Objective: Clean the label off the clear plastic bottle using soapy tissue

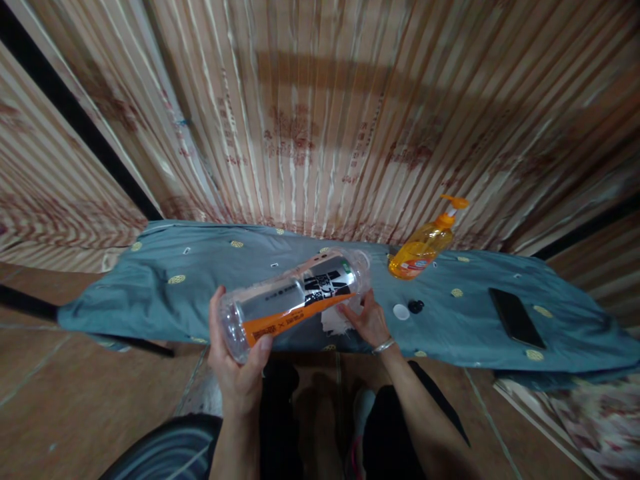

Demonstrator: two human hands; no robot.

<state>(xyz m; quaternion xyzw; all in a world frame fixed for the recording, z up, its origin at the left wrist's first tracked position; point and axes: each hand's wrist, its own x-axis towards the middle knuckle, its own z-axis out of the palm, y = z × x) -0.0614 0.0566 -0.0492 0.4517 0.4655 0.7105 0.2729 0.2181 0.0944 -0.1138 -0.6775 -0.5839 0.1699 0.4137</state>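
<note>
A large clear plastic bottle (295, 297) with a silver, black and orange label lies tilted across the front of me, its right end higher. My left hand (239, 363) is closed round its left end, thumb on the near side. At the right end my right hand (367, 320), with a bracelet on the wrist, grips the bottle from below; some of its fingers are hidden behind the plastic. A crumpled whitish piece, perhaps tissue (336, 323), shows below the bottle, beside my right fingers.
A teal patterned cloth (200, 300) covers the narrow table. Right of the bottle stand a pump bottle of orange liquid (419, 252), a white disc (401, 312) and a small black piece (415, 307). A dark phone (516, 318) lies further right. Striped curtains (320, 133) hang behind.
</note>
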